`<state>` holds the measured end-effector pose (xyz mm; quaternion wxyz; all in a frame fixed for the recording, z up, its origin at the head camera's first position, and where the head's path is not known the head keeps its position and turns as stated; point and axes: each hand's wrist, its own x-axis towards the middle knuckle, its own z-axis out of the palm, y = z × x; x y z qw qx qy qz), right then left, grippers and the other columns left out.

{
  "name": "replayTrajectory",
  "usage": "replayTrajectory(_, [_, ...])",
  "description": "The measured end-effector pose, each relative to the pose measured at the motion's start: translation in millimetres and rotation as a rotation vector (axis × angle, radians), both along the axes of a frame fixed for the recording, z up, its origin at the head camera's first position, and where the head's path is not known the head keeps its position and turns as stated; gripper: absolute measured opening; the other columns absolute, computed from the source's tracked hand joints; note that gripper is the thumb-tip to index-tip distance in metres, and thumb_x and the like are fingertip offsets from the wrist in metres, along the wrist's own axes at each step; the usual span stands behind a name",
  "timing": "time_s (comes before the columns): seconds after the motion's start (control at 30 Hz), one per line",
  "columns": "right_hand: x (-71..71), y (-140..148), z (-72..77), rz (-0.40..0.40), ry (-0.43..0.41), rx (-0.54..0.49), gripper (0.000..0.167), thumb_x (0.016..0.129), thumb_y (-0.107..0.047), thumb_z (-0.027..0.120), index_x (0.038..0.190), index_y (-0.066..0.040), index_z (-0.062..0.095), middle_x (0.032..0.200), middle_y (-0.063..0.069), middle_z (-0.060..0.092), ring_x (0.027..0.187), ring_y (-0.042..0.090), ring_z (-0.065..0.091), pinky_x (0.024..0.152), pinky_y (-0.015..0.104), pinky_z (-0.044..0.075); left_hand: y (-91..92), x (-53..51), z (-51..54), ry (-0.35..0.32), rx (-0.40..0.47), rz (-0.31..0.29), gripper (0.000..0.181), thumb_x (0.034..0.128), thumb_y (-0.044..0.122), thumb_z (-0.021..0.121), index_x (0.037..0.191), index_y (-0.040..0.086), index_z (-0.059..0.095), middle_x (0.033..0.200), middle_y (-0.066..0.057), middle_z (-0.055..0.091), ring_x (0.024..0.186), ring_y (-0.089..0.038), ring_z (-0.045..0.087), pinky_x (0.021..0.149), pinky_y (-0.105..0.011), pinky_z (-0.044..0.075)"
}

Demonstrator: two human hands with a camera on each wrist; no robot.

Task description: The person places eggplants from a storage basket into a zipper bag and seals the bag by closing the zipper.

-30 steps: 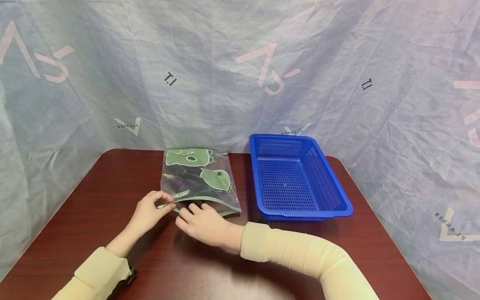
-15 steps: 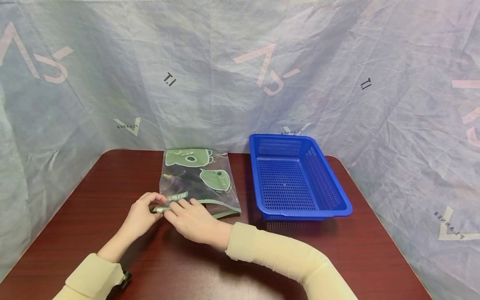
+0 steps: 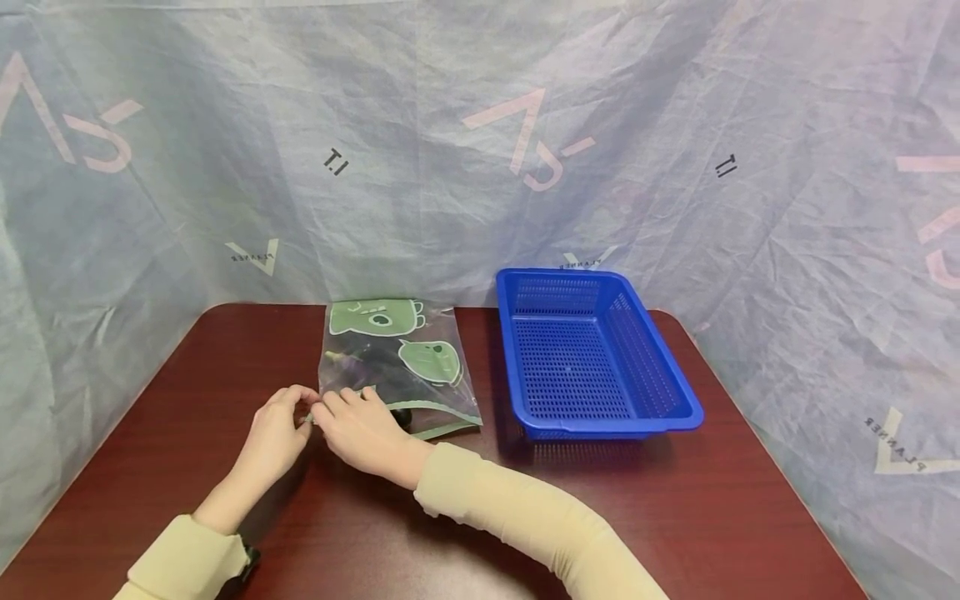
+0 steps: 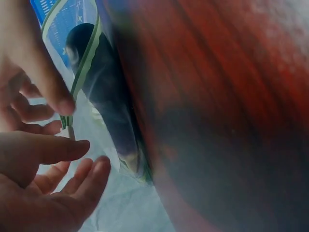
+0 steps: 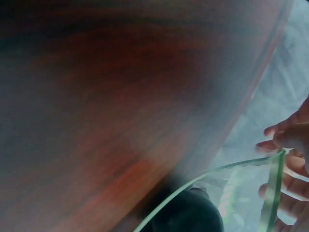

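A clear zip bag (image 3: 386,354) with green printed shapes lies on the table, its mouth towards me. Inside is a dark eggplant (image 4: 104,92), whose rounded end shows at the gaping right part of the mouth. My left hand (image 3: 272,433) pinches the bag's left corner, by a small white slider (image 4: 67,132). Beside it, my right hand (image 3: 365,429) grips the green zip strip (image 4: 86,70) near that corner, hiding part of the mouth. In the right wrist view, the zip strip (image 5: 203,175) runs from the fingers and bows open over the eggplant (image 5: 188,212).
To the right of the bag stands a blue perforated plastic basket (image 3: 573,367) with nothing in it. The dark red table (image 3: 720,492) is walled at the back and sides by a grey printed cloth (image 3: 420,150).
My right hand has slid left along the bag's mouth to the left corner. My left hand has shifted slightly left. The eggplant's dark end is now visible at the mouth.
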<state>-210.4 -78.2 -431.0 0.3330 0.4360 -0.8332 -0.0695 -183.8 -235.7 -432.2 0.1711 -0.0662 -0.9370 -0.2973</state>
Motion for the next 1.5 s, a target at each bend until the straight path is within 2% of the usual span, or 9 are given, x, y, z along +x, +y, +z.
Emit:
replayTrajectory(0.2, [-4.0,-6.7,-3.3,-0.031,-0.022,-0.008,0.024,0.088,-0.045,0.055,0.099,-0.024,0.057,0.092,-0.011,0.056,0.082,0.008,0.055,0.064,0.026,0.034,-0.4,2.4,0.5,0.070,-0.071,0.046,0.018,0.0723,-0.005,0.068,0.089,-0.003,0.063,0.090,-0.019,0.060,0.080,-0.035,0.058,0.070,-0.049,0.046])
replayTrajectory(0.37, [-5.6,-10.6,-2.6,-0.024,0.003,-0.010,0.020,0.092,-0.043,0.051,0.094,-0.025,0.058,0.089,-0.012,0.057,0.080,0.007,0.055,0.063,0.025,0.032,-0.9,4.4,-0.2,0.129,-0.117,0.043,0.015,0.0694,-0.004,0.071,0.083,-0.004,0.064,0.087,-0.017,0.062,0.080,-0.036,0.060,0.069,-0.051,0.047])
replayTrajectory(0.57, [-10.4,-11.8,-2.1,-0.003,0.038,-0.024,0.015,0.091,-0.039,0.053,0.089,-0.024,0.058,0.084,-0.012,0.057,0.076,0.007,0.056,0.060,0.023,0.033,-0.6,3.2,-1.0,0.187,-0.176,0.038,0.013,0.0661,-0.006,0.073,0.073,0.000,0.064,0.081,-0.013,0.063,0.080,-0.033,0.057,0.068,-0.048,0.047])
replayTrajectory(0.67, [-11.7,-12.5,-1.6,-0.003,0.017,-0.011,0.013,0.091,-0.036,0.052,0.089,-0.024,0.058,0.084,-0.012,0.058,0.075,0.007,0.056,0.059,0.023,0.035,-0.5,3.5,0.4,0.179,-0.208,0.043,0.012,0.0667,-0.005,0.074,0.070,0.002,0.065,0.081,-0.012,0.064,0.080,-0.032,0.056,0.068,-0.047,0.047])
replayTrajectory(0.8, [-11.6,-14.9,-0.2,-0.019,-0.053,0.054,0.013,0.095,-0.034,0.049,0.095,-0.024,0.057,0.089,-0.012,0.057,0.079,0.007,0.055,0.062,0.023,0.036,0.0,4.7,2.8,0.146,-0.241,0.060,0.010,0.0673,-0.004,0.074,0.072,0.002,0.068,0.086,-0.012,0.065,0.086,-0.032,0.055,0.071,-0.048,0.048])
replayTrajectory(0.93, [-11.4,-16.6,0.7,-0.038,-0.105,0.114,0.013,0.097,-0.032,0.045,0.099,-0.024,0.055,0.094,-0.011,0.056,0.083,0.008,0.054,0.064,0.023,0.039,0.6,4.4,2.7,0.156,-0.264,0.062,0.010,0.0665,-0.005,0.074,0.073,0.001,0.068,0.088,-0.013,0.065,0.090,-0.033,0.055,0.074,-0.050,0.047])
replayTrajectory(1.27, [-13.3,-13.1,-4.2,-0.004,-0.070,0.094,0.010,0.098,-0.025,0.045,0.094,-0.020,0.053,0.090,-0.007,0.057,0.081,0.009,0.055,0.060,0.020,0.045,2.1,1.4,0.6,0.250,-0.275,0.023,0.013,0.0649,-0.008,0.072,0.066,0.001,0.064,0.073,-0.010,0.064,0.076,-0.029,0.056,0.068,-0.044,0.048])
replayTrajectory(1.5, [-16.7,-7.6,-11.3,0.009,-0.056,0.087,0.010,0.097,-0.020,0.044,0.092,-0.019,0.052,0.085,-0.006,0.057,0.078,0.009,0.056,0.062,0.020,0.047,1.7,-0.5,-1.5,0.212,-0.268,0.038,0.008,0.0699,-0.006,0.073,0.072,0.000,0.069,0.076,-0.010,0.067,0.078,-0.030,0.057,0.070,-0.044,0.050])
